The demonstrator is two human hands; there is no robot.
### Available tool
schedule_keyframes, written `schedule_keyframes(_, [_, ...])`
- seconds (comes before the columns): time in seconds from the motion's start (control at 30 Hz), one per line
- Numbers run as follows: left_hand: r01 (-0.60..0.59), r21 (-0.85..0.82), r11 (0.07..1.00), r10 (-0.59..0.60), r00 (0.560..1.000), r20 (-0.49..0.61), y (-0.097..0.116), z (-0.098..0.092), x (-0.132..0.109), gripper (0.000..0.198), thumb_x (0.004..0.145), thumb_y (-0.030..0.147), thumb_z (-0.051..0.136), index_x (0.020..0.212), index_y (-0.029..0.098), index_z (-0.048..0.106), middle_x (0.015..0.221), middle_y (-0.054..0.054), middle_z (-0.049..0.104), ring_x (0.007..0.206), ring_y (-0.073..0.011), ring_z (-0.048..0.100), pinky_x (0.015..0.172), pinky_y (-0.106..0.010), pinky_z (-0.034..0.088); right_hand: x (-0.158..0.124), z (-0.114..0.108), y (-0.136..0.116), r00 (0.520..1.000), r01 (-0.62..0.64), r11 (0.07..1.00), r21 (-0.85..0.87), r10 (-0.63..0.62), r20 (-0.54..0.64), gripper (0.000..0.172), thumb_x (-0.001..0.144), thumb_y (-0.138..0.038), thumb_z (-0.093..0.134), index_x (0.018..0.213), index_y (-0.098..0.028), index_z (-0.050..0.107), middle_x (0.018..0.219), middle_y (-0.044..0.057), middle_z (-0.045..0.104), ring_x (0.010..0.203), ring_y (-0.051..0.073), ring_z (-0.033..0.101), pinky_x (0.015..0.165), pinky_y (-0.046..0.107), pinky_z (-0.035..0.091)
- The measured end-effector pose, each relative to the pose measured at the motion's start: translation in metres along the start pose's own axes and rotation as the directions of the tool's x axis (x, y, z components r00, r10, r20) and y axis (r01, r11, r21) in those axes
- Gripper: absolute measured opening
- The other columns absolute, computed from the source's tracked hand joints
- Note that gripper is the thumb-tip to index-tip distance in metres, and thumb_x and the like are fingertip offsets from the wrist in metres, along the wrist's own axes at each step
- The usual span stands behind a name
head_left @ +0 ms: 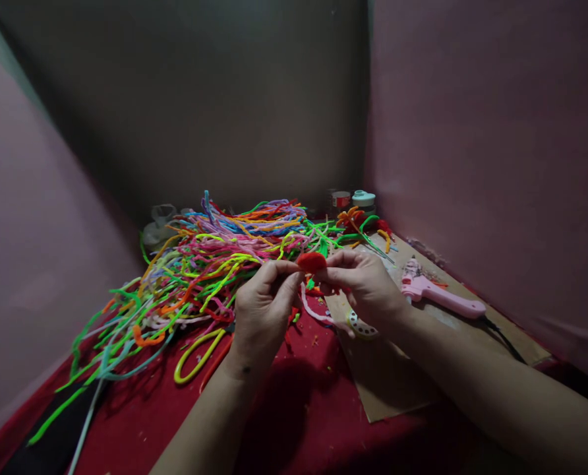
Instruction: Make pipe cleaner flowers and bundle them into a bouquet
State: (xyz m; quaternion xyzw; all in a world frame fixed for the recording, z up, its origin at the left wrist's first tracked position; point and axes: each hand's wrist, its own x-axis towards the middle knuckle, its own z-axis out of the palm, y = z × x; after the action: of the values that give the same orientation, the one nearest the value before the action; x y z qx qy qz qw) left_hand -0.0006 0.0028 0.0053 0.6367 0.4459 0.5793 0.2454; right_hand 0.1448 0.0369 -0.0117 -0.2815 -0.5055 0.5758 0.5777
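A small red fuzzy piece (pixel 312 262), rounded and apparently shaped from pipe cleaner, is held up between my two hands. My left hand (pixel 269 303) pinches its left edge between thumb and fingertips. On its other side, my right hand (pixel 366 284) grips the right edge, the fingers partly hidden behind it. Just behind and left of the hands spreads a large heap of coloured pipe cleaners (pixel 229 247). A pale pink pipe cleaner (pixel 318 315) curls on the cloth below the red piece.
A pink hot glue gun (pixel 442 295) lies on a brown board (pixel 393 389) at the right. A roll of dotted tape (pixel 360 325) sits under my right wrist. Orange pipe-cleaner petals (pixel 352 218) and a mint-lidded jar (pixel 363 199) stand behind. Red cloth (pixel 284 422) covers the table.
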Motion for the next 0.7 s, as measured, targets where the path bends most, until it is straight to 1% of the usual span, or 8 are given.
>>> schedule_keyframes(0.03, [0.043,-0.008,0.999,-0.043,0.999,0.011,0.0010,0.0001,0.0006,0.004,0.077,0.021,0.060,0.078,0.017,0.060,0.051,0.005,0.053,0.043,-0.0073,0.047,0.042,-0.018,0.038,0.0017,-0.0002,0.0010,0.997,-0.072,0.995,0.064,0.071,0.019,0.016,0.060,-0.020,0.075,0.063,-0.015,0.061,0.052,-0.002,0.060,0.046,0.010,0.053,0.048,0.024,0.040])
schedule_keyframes(0.1, [0.129,-0.032,0.991,-0.128,0.991,0.050,0.0020,0.0011,0.0016,0.007,0.076,0.023,0.061,0.076,0.016,0.059,0.048,0.005,0.052,0.041,-0.0072,0.046,0.041,-0.017,0.037,0.0034,-0.0002,0.0032,0.988,-0.153,0.977,0.150,0.149,0.037,0.019,0.056,-0.019,0.077,0.063,-0.014,0.060,0.052,-0.001,0.061,0.045,0.009,0.054,0.048,0.023,0.040])
schedule_keyframes(0.17, [0.193,-0.045,0.980,-0.189,0.978,0.091,0.0015,0.0028,0.0020,0.011,0.076,0.026,0.061,0.074,0.015,0.058,0.046,0.005,0.051,0.039,-0.0070,0.043,0.040,-0.018,0.035,0.0029,0.0005,0.0049,0.985,-0.169,0.963,0.209,0.163,0.047,0.021,0.055,-0.019,0.078,0.064,-0.013,0.060,0.053,-0.001,0.061,0.046,0.009,0.055,0.049,0.023,0.041])
schedule_keyframes(0.23, [0.219,-0.051,0.974,-0.212,0.971,0.115,0.0000,0.0048,0.0018,0.014,0.076,0.028,0.062,0.071,0.015,0.058,0.046,0.005,0.050,0.039,-0.0070,0.042,0.039,-0.018,0.034,0.0011,0.0016,0.0056,0.987,-0.156,0.963,0.218,0.146,0.062,0.020,0.056,-0.019,0.077,0.064,-0.013,0.059,0.052,-0.002,0.061,0.046,0.009,0.055,0.050,0.023,0.041])
schedule_keyframes(0.43, [0.185,-0.041,0.982,-0.179,0.977,0.111,-0.0019,0.0090,-0.0002,0.014,0.078,0.028,0.059,0.071,0.015,0.060,0.050,0.004,0.052,0.042,-0.0066,0.043,0.040,-0.018,0.034,-0.0021,0.0034,0.0042,0.993,-0.107,0.984,0.144,0.098,0.069,0.016,0.060,-0.020,0.074,0.065,-0.014,0.060,0.052,-0.002,0.060,0.048,0.008,0.052,0.049,0.022,0.038])
schedule_keyframes(0.57, [0.119,0.007,0.993,-0.120,0.989,0.090,-0.0027,0.0098,-0.0020,0.012,0.080,0.026,0.057,0.074,0.016,0.062,0.049,0.005,0.049,0.043,-0.0066,0.041,0.041,-0.018,0.034,-0.0030,0.0040,0.0034,0.996,-0.063,0.995,0.076,0.058,0.067,0.015,0.062,-0.021,0.073,0.066,-0.014,0.061,0.055,-0.002,0.059,0.051,0.008,0.052,0.052,0.024,0.039])
schedule_keyframes(0.7, [0.069,0.043,0.997,-0.072,0.995,0.068,-0.0044,0.0098,-0.0038,0.011,0.080,0.025,0.057,0.077,0.017,0.063,0.051,0.006,0.050,0.043,-0.0062,0.041,0.042,-0.018,0.034,-0.0049,0.0050,0.0014,0.997,-0.040,0.999,0.028,0.038,0.060,0.017,0.062,-0.026,0.074,0.066,-0.014,0.062,0.056,-0.002,0.059,0.053,0.009,0.053,0.055,0.025,0.040])
